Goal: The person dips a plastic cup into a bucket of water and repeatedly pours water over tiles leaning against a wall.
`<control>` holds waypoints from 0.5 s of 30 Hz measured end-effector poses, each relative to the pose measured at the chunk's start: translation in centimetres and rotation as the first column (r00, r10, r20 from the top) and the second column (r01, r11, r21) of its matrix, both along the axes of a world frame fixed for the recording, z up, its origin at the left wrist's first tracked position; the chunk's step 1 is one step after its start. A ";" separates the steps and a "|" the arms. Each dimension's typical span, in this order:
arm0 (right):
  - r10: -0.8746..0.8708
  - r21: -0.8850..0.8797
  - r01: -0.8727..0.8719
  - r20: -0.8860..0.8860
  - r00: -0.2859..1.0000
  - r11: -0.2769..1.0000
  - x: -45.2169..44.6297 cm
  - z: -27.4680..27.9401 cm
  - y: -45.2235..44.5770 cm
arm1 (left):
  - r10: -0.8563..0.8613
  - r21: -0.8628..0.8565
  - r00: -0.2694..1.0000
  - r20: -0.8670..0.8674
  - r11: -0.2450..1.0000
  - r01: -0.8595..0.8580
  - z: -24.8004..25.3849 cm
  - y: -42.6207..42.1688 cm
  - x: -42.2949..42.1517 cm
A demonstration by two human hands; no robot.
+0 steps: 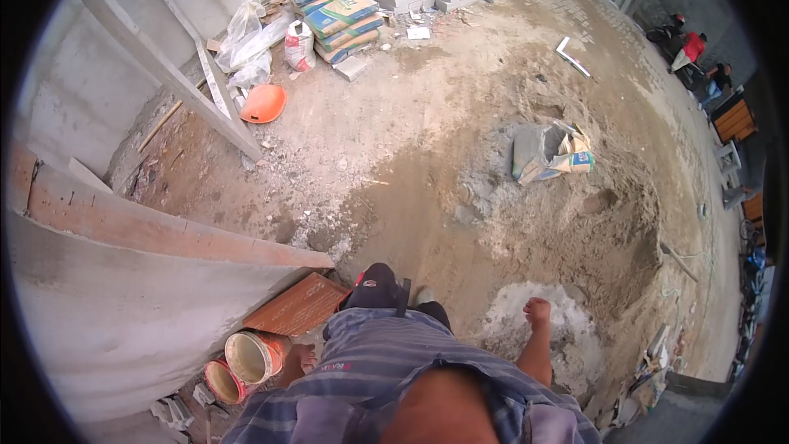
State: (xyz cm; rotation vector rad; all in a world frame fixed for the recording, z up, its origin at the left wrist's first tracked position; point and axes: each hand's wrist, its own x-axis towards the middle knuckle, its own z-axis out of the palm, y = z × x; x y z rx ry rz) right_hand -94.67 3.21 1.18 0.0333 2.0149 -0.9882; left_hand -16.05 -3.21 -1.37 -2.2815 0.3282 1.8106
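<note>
Grip of the right hand (pixel 537 311) is narrow, fingers curled in, with no object showing in it; it hangs above a pale powder patch (pixel 507 306) on the ground. Well ahead of it, nearly straight on, lies the torn cement bag (pixel 528 154), closer to this hand than to the other, its long axis seemingly crosswise to the person, beside the sand heap (pixel 620 234). The left hand (pixel 305 358) is low by the body, fingers partly bent; how far open I cannot tell. Nearest it, on its outer side, is a tilted bucket (pixel 249 357), with a reddish board (pixel 297 304) just forward.
</note>
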 end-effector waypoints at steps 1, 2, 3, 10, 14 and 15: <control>0.034 -0.060 -0.037 -0.054 0.998 0.998 -2.9 0.7 -4.0 | 0.074 0.033 0.981 -0.180 0.997 -0.069 -0.4 -0.8 -0.7; 0.058 -0.081 -0.068 -0.124 0.991 0.994 -4.1 2.5 -7.4 | 0.146 0.080 0.926 -0.349 0.989 -0.126 0.1 -2.1 -0.8; 0.080 -0.080 -0.096 -0.181 0.980 0.992 -5.2 3.2 -10.6 | 0.211 0.126 0.836 -0.507 0.977 -0.170 0.5 -4.5 -1.3; 0.158 0.051 -0.156 -0.034 0.987 0.986 -5.0 -4.3 -20.8 | -0.431 -0.332 0.867 0.250 0.803 0.495 -1.4 -24.5 -5.7; 0.111 0.293 -0.265 0.452 0.885 0.919 -2.2 -6.6 -21.1 | -0.822 -0.349 0.289 0.491 0.118 0.930 -1.0 -38.7 -11.1; 0.095 0.319 -0.259 0.449 0.888 0.912 -2.2 -6.1 -22.2 | -0.794 -0.401 0.382 0.473 0.191 0.896 -1.2 -42.2 -12.5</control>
